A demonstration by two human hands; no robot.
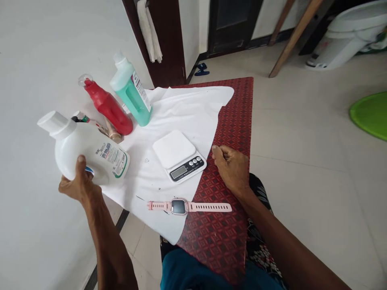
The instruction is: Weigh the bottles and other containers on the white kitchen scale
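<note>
At the table's left edge, my left hand [79, 182] is wrapped round the handle of a big white detergent bottle [99, 155] with a white cap. My right hand [231, 167] rests as a loose fist on the red patterned tabletop, and nothing shows in it. Just left of that fist lies a white kitchen scale [175, 149] with a grey display and several buttons. Nearer to me, a pink-strapped smartwatch [179, 206] is stretched flat across the white cloth [193, 106] and the bare tabletop [219, 237].
Behind the detergent stand a red bottle [110, 106] and a green bottle [136, 96], with small tubes [112, 131] beside them. A wall [45, 52] borders the left side. Beyond the table are slippers [202, 70], a wooden leg [293, 40] and a white bucket [341, 44].
</note>
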